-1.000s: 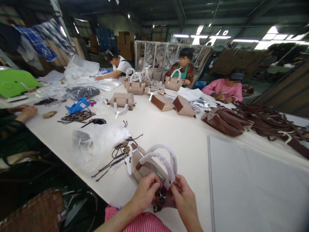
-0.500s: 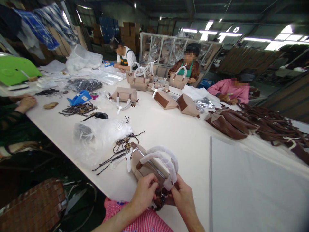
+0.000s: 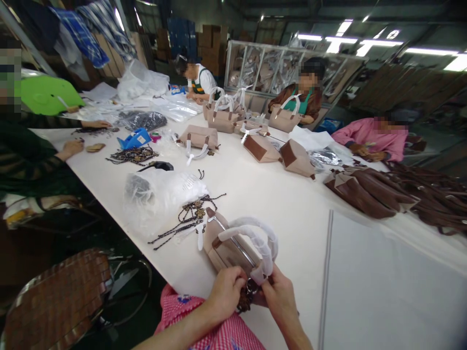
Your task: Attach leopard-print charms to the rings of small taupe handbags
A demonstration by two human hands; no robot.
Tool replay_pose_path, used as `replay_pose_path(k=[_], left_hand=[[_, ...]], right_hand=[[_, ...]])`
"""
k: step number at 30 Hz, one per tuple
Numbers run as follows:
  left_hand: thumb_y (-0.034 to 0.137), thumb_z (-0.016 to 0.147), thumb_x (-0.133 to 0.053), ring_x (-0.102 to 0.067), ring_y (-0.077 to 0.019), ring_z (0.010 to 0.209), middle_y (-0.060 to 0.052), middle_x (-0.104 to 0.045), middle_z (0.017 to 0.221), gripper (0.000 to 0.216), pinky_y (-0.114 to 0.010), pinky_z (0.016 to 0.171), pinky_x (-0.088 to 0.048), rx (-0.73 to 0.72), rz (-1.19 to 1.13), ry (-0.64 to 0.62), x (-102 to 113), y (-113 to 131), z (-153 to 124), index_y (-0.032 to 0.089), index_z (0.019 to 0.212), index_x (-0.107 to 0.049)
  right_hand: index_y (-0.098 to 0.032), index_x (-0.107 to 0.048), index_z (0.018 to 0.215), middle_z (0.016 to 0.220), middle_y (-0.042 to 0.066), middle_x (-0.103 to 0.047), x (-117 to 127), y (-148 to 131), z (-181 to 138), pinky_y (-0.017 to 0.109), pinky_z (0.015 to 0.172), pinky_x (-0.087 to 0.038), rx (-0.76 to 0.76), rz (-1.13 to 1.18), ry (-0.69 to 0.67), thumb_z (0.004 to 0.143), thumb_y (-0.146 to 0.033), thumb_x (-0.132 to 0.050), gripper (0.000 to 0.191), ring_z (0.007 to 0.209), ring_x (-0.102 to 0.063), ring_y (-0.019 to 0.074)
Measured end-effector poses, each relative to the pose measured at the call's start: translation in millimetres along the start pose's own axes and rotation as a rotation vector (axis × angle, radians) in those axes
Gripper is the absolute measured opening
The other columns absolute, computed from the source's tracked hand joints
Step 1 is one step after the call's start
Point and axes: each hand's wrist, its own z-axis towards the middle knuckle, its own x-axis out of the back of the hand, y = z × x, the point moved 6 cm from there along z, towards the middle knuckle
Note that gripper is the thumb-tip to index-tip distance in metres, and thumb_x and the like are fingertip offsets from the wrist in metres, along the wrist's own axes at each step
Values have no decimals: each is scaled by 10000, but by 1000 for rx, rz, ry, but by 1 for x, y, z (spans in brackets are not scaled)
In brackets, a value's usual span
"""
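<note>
Two bare hands stay at the near end of a small beige fabric handbag with brown trim (image 3: 233, 250), at the table's (image 3: 277, 194) near edge. The left hand's (image 3: 226, 291) fingers pinch together, apparently on a dark beaded charm (image 3: 244, 300); the right hand's (image 3: 281, 291) close round the bag's end, partly behind white-wrapped handles (image 3: 265, 253). A crumpled clear plastic bag (image 3: 156, 197) lies nearby. A co-worker's hand (image 3: 97, 124) now stretches across the table.
</note>
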Motion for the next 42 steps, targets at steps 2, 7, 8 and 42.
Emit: replay_pose_path(k=[2,7,8,42], left_hand=[[150,681,-505,-492,-145,584,22,-530,579,98,-256,576,-345,78,-120,18,-6,-10,0,193,601,-542],[292,653,-520,-432,-94,455,35,-559,589,126,-222,477,-318,179,-343,28,-21,-22,0,204,740,-497],[311,636,-536,-423,-86,444,41,-562,581,170,-213,467,-304,192,-413,33,-23,-22,-1,206,762,-493],[201,684,-545,-544,-159,644,7,-593,644,34,-268,638,-426,-14,-376,187,-1,16,-2,178,690,-570]], right_hand=[[-204,-633,803,540,-33,-602,-1,0,0,270,482,-422,20,-18,-13,752,-349,-528,186,482,-541,168],[-201,-642,824,569,-18,-631,-2,1,-1,263,480,-426,53,-9,-44,768,-351,-541,189,512,-559,175],[-201,-642,826,571,-17,-634,-2,1,-1,262,480,-426,58,-11,-44,769,-347,-540,187,514,-563,176],[-147,-719,843,526,-17,-601,1,11,-9,271,438,-415,-124,309,-171,677,-416,-646,325,443,-484,143]])
